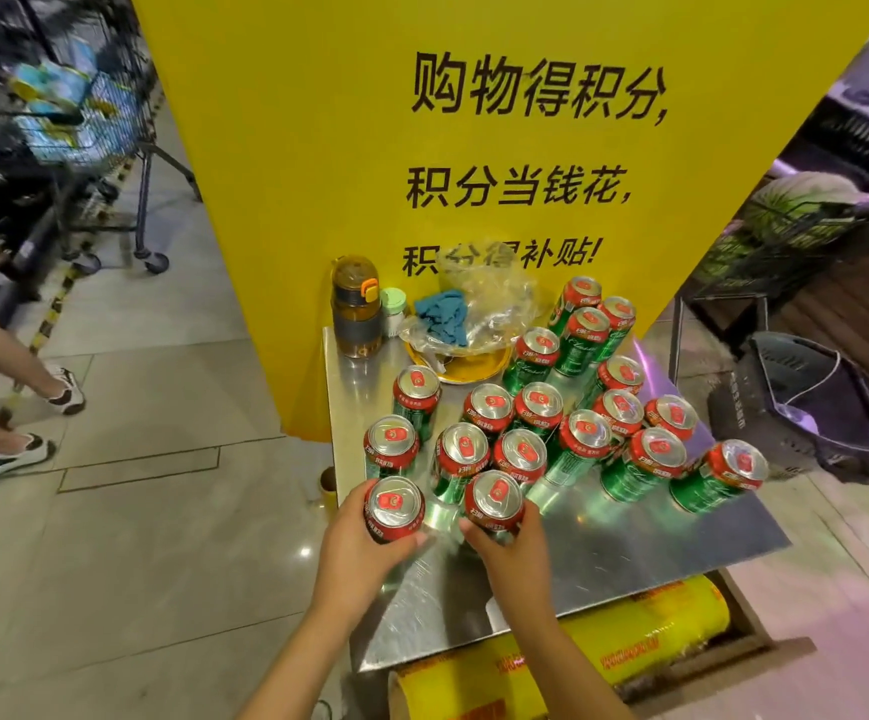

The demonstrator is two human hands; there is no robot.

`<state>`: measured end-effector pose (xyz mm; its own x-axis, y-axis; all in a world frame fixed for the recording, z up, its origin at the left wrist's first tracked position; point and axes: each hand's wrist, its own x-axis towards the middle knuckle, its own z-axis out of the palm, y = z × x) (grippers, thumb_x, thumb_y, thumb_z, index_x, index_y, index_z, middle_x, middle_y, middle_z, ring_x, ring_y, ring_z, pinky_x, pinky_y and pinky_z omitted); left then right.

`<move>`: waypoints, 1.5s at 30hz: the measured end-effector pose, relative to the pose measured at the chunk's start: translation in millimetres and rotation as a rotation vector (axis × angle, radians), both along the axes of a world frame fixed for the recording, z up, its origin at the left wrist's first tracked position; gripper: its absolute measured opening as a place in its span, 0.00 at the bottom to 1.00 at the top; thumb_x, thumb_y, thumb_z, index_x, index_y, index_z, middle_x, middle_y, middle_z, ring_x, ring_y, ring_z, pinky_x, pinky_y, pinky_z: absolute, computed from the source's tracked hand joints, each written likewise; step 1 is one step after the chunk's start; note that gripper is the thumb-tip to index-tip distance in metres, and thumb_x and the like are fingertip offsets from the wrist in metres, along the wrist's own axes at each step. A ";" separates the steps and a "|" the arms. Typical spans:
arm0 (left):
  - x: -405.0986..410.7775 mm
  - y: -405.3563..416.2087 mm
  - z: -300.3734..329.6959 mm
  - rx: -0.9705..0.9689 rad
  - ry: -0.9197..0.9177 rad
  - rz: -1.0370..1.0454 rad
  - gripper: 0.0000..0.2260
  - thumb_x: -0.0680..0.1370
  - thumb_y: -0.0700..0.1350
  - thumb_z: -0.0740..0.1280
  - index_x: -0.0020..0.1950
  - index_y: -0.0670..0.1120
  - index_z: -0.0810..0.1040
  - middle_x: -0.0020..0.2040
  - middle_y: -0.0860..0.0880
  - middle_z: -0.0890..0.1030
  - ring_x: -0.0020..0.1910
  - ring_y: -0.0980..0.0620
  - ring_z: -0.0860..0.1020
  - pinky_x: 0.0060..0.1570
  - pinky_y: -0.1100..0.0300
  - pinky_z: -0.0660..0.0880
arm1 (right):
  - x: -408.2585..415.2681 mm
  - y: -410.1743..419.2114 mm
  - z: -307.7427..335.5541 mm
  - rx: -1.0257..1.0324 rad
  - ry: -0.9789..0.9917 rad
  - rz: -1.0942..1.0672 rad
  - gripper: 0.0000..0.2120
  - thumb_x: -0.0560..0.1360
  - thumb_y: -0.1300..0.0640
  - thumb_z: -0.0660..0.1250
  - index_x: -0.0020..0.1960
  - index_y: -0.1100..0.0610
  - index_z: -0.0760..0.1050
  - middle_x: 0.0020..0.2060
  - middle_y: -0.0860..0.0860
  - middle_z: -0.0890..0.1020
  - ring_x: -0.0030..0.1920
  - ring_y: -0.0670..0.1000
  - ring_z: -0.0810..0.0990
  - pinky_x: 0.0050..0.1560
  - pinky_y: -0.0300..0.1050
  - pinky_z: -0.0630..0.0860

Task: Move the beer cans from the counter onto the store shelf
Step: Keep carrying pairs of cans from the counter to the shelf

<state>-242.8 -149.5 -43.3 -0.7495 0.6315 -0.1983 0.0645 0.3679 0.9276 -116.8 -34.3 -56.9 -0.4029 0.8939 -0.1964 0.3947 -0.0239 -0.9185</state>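
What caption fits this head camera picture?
Left hand and right hand each grip a beer can on the steel counter.

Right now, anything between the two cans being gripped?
No. In the head view, only bare steel counter shows between the left hand's can and the right hand's can; the next cans stand farther back.

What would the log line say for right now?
left hand: holds can | right hand: holds can | other cans: on counter

Steel counter [629, 553] crowded with upright beer cans [536, 407] (plus bottle [355, 309], bagged cloth [445, 317]).
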 end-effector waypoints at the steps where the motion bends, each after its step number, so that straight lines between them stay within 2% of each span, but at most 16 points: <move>1: 1.6 -0.5 1.1 -0.003 0.004 0.015 0.29 0.61 0.46 0.80 0.58 0.55 0.70 0.51 0.59 0.78 0.51 0.61 0.76 0.50 0.68 0.71 | 2.5 0.0 2.0 0.001 0.007 0.011 0.24 0.66 0.57 0.77 0.55 0.45 0.68 0.49 0.39 0.76 0.51 0.44 0.77 0.53 0.38 0.70; 6: 13.3 -11.7 2.2 -0.009 0.006 0.127 0.25 0.62 0.44 0.80 0.52 0.59 0.71 0.47 0.59 0.79 0.48 0.62 0.77 0.47 0.69 0.72 | 16.5 -3.4 8.5 -0.032 0.051 0.058 0.22 0.65 0.60 0.78 0.49 0.44 0.70 0.46 0.40 0.79 0.48 0.38 0.78 0.44 0.32 0.72; 10: 23.3 -29.1 3.8 0.017 -0.042 0.235 0.27 0.62 0.44 0.80 0.58 0.53 0.73 0.52 0.55 0.80 0.52 0.56 0.78 0.52 0.63 0.74 | 28.1 -3.8 11.2 -0.059 0.080 0.153 0.20 0.64 0.61 0.78 0.48 0.45 0.73 0.44 0.41 0.81 0.46 0.38 0.80 0.45 0.32 0.73; 14: 32.5 -49.6 14.0 0.063 -0.079 0.391 0.32 0.62 0.43 0.79 0.62 0.52 0.69 0.54 0.54 0.77 0.53 0.54 0.76 0.52 0.60 0.76 | 30.5 -6.2 18.0 -0.067 0.122 0.280 0.22 0.63 0.61 0.78 0.52 0.48 0.75 0.48 0.43 0.82 0.50 0.42 0.79 0.48 0.34 0.73; 17: 37.9 -70.4 24.8 0.141 -0.119 0.480 0.28 0.63 0.40 0.78 0.58 0.54 0.70 0.52 0.57 0.76 0.52 0.55 0.76 0.47 0.66 0.73 | 22.5 -13.0 28.6 -0.150 0.196 0.344 0.23 0.64 0.66 0.77 0.51 0.48 0.74 0.49 0.45 0.82 0.50 0.43 0.80 0.46 0.33 0.76; 21: 41.1 -106.3 40.5 0.219 -0.119 0.598 0.24 0.64 0.40 0.77 0.57 0.50 0.74 0.53 0.51 0.79 0.53 0.52 0.77 0.48 0.64 0.74 | 2.0 -29.6 49.2 -0.261 0.286 0.447 0.29 0.64 0.66 0.78 0.59 0.52 0.70 0.52 0.46 0.79 0.52 0.43 0.78 0.43 0.29 0.76; 23: 41.4 -125.1 49.6 0.235 -0.111 0.664 0.25 0.65 0.41 0.76 0.60 0.47 0.74 0.55 0.49 0.80 0.55 0.50 0.77 0.49 0.63 0.74 | -10.3 -42.2 62.9 -0.285 0.301 0.487 0.30 0.63 0.65 0.77 0.60 0.50 0.70 0.51 0.45 0.79 0.52 0.42 0.77 0.49 0.34 0.74; 25: 40.3 -148.8 63.2 0.249 -0.091 0.727 0.26 0.65 0.42 0.76 0.61 0.48 0.74 0.55 0.50 0.80 0.55 0.51 0.77 0.49 0.63 0.73 | -23.5 -61.4 75.9 -0.293 0.321 0.543 0.28 0.59 0.59 0.77 0.56 0.47 0.73 0.51 0.45 0.81 0.52 0.43 0.79 0.55 0.41 0.74; 28: 39.6 -195.7 81.5 0.251 -0.055 0.802 0.28 0.62 0.49 0.77 0.59 0.51 0.74 0.54 0.54 0.79 0.54 0.56 0.77 0.49 0.62 0.73 | -41.4 -101.5 88.2 -0.275 0.330 0.655 0.31 0.56 0.51 0.81 0.56 0.47 0.75 0.49 0.45 0.83 0.51 0.42 0.81 0.54 0.39 0.75; 30: 41.8 -233.0 93.6 0.248 -0.028 0.861 0.29 0.59 0.55 0.79 0.57 0.56 0.74 0.52 0.58 0.78 0.52 0.59 0.76 0.49 0.61 0.72 | -54.8 -134.0 93.9 -0.274 0.321 0.727 0.33 0.55 0.49 0.80 0.58 0.48 0.75 0.50 0.46 0.84 0.53 0.44 0.81 0.53 0.38 0.75; 33: 49.4 -293.9 105.7 0.273 0.015 0.977 0.22 0.62 0.50 0.77 0.51 0.60 0.73 0.49 0.59 0.78 0.49 0.61 0.76 0.46 0.64 0.72 | -75.3 -186.5 98.4 -0.284 0.294 0.840 0.32 0.53 0.46 0.77 0.57 0.45 0.75 0.51 0.45 0.83 0.55 0.46 0.79 0.56 0.44 0.74; 36: 59.4 -358.3 113.5 0.266 0.045 1.114 0.19 0.66 0.44 0.74 0.51 0.60 0.73 0.49 0.59 0.78 0.48 0.61 0.76 0.42 0.66 0.70 | -94.3 -244.4 101.9 -0.278 0.271 0.967 0.33 0.51 0.42 0.76 0.55 0.46 0.76 0.52 0.47 0.83 0.56 0.49 0.79 0.59 0.49 0.74; 38: 68.0 -401.9 116.3 0.257 0.047 1.208 0.20 0.66 0.46 0.75 0.54 0.57 0.73 0.50 0.59 0.78 0.49 0.61 0.75 0.42 0.65 0.70 | -105.7 -285.6 103.2 -0.294 0.260 1.050 0.35 0.50 0.41 0.76 0.55 0.46 0.75 0.53 0.48 0.82 0.57 0.49 0.78 0.59 0.49 0.74; 41: 82.0 -461.6 116.7 0.243 0.073 1.338 0.27 0.61 0.51 0.74 0.59 0.54 0.73 0.51 0.58 0.78 0.51 0.60 0.75 0.45 0.62 0.70 | -119.5 -348.2 103.6 -0.345 0.241 1.179 0.36 0.48 0.41 0.76 0.56 0.44 0.74 0.56 0.46 0.80 0.60 0.49 0.76 0.59 0.48 0.73; 43: 90.8 -497.9 117.2 0.231 0.097 1.414 0.30 0.59 0.53 0.73 0.60 0.52 0.74 0.53 0.55 0.79 0.53 0.56 0.76 0.48 0.59 0.72 | -127.8 -388.8 104.2 -0.364 0.237 1.261 0.36 0.49 0.40 0.76 0.57 0.42 0.73 0.58 0.46 0.79 0.61 0.49 0.75 0.61 0.51 0.72; 45: 97.9 -528.5 118.8 0.220 0.115 1.480 0.28 0.59 0.53 0.74 0.59 0.53 0.75 0.54 0.54 0.80 0.54 0.53 0.77 0.51 0.56 0.73 | -134.8 -426.4 106.3 -0.373 0.243 1.337 0.35 0.49 0.40 0.75 0.56 0.41 0.73 0.56 0.45 0.80 0.59 0.47 0.76 0.60 0.50 0.73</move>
<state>-144.9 -678.0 75.5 -0.7237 -0.6827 -0.1002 -0.1570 0.0215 0.9874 -251.6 -460.7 49.4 -0.9518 -0.2742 -0.1371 0.1470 -0.0158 -0.9890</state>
